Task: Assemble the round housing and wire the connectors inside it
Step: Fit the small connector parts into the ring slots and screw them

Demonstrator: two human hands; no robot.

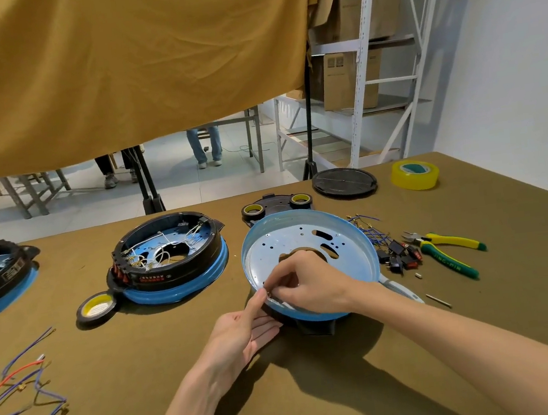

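While pinching a tiny fastener (pixel 268 293) at the near rim of the blue round housing (pixel 304 238) mid-table with right hand (pixel 313 285), left hand (pixel 242 328) spread, steadying beneath. Risks dropping it onto the cloth; grip looks slight.

Olive table (pixel 325 408) with housings (pixel 306 255), tape (pixel 414 174), pliers (pixel 450 247)

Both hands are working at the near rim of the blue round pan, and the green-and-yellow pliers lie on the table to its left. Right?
Not quite. The head view shows the pliers lying to the right of the blue round pan, past the loose switches. The rest holds: left hand and right hand both work at the pan's near rim.
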